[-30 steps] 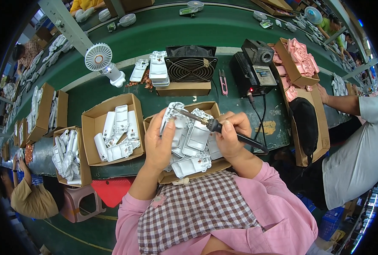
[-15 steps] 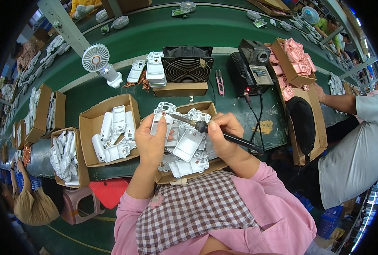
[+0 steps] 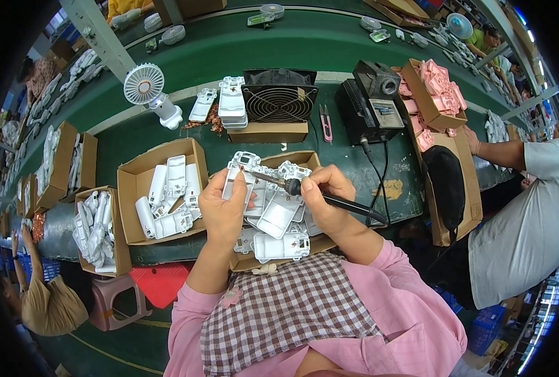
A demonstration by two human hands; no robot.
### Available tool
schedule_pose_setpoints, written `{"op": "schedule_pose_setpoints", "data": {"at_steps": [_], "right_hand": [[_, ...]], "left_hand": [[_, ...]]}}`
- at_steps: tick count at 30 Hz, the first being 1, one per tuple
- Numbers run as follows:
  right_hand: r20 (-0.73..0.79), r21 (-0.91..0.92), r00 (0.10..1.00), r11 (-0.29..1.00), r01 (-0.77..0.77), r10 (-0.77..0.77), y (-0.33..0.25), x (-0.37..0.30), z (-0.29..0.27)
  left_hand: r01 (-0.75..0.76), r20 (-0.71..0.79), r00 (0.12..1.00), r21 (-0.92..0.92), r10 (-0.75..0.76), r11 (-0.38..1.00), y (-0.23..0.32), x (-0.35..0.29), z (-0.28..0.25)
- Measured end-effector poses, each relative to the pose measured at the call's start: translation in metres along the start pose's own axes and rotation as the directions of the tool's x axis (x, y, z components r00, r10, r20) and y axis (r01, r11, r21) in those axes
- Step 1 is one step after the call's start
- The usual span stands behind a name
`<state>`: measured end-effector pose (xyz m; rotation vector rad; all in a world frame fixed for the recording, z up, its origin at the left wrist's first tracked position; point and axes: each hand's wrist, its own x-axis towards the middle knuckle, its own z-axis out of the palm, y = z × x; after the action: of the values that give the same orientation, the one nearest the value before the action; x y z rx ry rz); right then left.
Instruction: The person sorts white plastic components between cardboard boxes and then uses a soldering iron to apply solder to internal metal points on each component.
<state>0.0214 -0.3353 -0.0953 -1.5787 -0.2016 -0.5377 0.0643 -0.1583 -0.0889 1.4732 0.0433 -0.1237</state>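
Note:
Pinched in my left hand [image 3: 221, 204] is a white plastic housing [image 3: 246, 158], held up over the box with its small brass-coloured part near the top. My right hand [image 3: 327, 196] grips a soldering iron [image 3: 348, 206] like a pen. Its metal tip reaches left to the upper part of the housing, at or very near the brass-coloured part; contact is too small to tell. Under both hands a cardboard box [image 3: 245, 262] holds more white housings [image 3: 280, 215], lying in a loose heap.
Left stands another box [image 3: 128, 217] of white shells. Behind the work are a black cooling fan [image 3: 280, 103], stacked housings [image 3: 231, 100], a small white fan [image 3: 145, 85], pink snips [image 3: 326, 123] and a soldering station [image 3: 368, 107]. A co-worker's arm [image 3: 499, 152] is at the right, beside pink parts [image 3: 439, 88].
My right hand and the iron have shifted slightly left, the tip staying at the housing. The station's red light has gone out. Fans on the conveyor have moved a little left.

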Motion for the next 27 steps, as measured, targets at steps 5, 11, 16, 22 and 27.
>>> {"op": "schedule_pose_setpoints", "data": {"at_steps": [5, 11, 16, 22, 27], "right_hand": [[0.000, -0.009, 1.000, 1.000, -0.011, 0.011, -0.0007, 0.0003, 0.0006], [0.004, -0.009, 1.000, 1.000, -0.017, 0.017, -0.0002, 0.0006, 0.0008], [-0.014, -0.017, 1.000, 1.000, -0.011, 0.010, 0.0013, 0.0008, 0.0006], [-0.090, 0.137, 0.996, 0.990, 0.013, -0.001, 0.0045, -0.0019, -0.0013], [-0.069, 0.135, 0.998, 0.991, 0.016, -0.007, 0.0029, 0.0005, -0.0005]], "left_hand": [[0.005, -0.001, 1.000, -0.005, -0.005, 1.000, -0.0007, 0.0004, -0.0007], [-0.004, 0.003, 1.000, 0.000, 0.004, 1.000, 0.0001, 0.0002, -0.0004], [-0.011, 0.015, 1.000, -0.008, 0.011, 1.000, -0.0002, 0.0007, -0.0013], [-0.013, 0.021, 1.000, -0.128, 0.016, 0.992, -0.0002, 0.0015, 0.0026], [0.037, 0.086, 0.996, -0.108, -0.028, 0.993, -0.0017, 0.0030, -0.0022]]}}
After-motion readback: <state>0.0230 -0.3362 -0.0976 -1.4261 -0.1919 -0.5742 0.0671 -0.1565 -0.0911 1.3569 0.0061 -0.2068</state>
